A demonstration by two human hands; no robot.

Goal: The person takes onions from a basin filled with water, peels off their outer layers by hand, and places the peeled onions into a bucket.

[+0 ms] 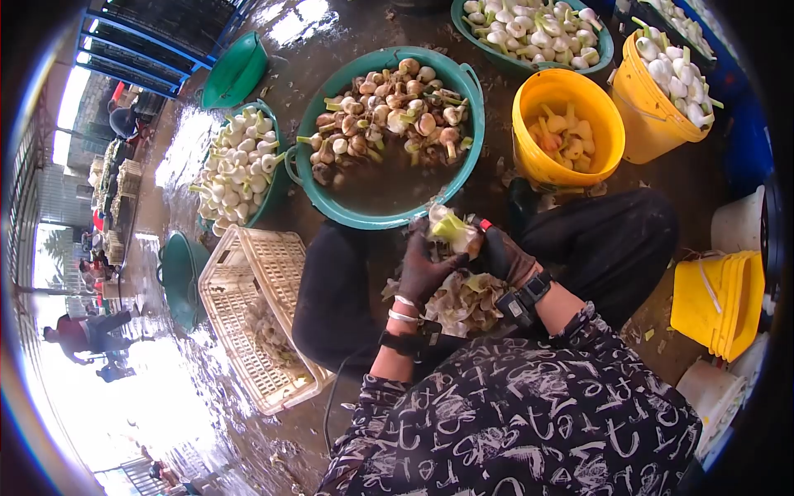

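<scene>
A garlic bulb [452, 229] with pale green and white layers is held just past the near rim of the teal tub. My left hand [428, 271], in a dark glove, is closed around its left side. From the other side my gloved right hand [506, 258] has its fingers curled against the bulb. A small red piece [485, 224] shows at the right fingertips; I cannot make out what it is. Loose garlic skins [465, 302] lie heaped in my lap below both hands. The teal tub [389, 221] holds unpeeled bulbs and murky water.
Cleaned white garlic fills a basin [610, 51] at the top and another tub [277, 194] at left. A yellow bucket [526, 161] contains yellowish bulbs; another yellow bucket [653, 136] is heaped with white ones. A plastic crate [227, 347] with skins leans by my left knee.
</scene>
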